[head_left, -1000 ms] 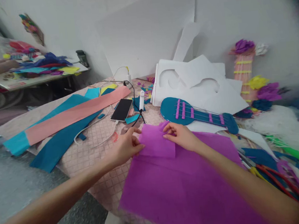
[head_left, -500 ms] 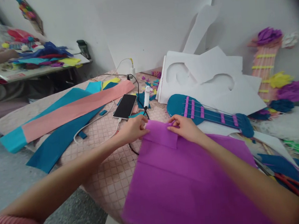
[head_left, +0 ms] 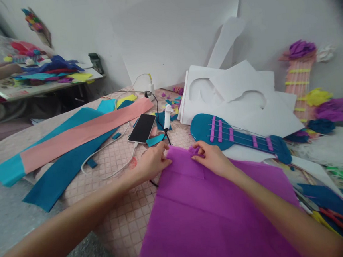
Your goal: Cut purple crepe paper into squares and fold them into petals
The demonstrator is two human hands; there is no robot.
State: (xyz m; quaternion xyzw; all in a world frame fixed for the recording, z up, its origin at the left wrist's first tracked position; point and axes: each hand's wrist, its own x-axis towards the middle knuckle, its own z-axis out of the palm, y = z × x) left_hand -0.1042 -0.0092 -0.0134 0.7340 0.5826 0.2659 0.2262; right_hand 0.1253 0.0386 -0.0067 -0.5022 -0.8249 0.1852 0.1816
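My left hand (head_left: 153, 161): fingers pinched on the purple sheet (head_left: 197, 218) at its far left corner. My right hand (head_left: 213, 159): fingers closed on the same far edge, beside a small gathered bit of it. Sheet lies in front of me, over the pink quilted surface (head_left: 121, 213), running toward me under my right forearm. Just beyond my hands: phone (head_left: 142, 128), plugged into a white cable (head_left: 121, 172); blue guitar shape (head_left: 200, 129) with purple bars, right of the phone. Salmon strip (head_left: 85, 135) off to the left, across blue strips (head_left: 52, 187)
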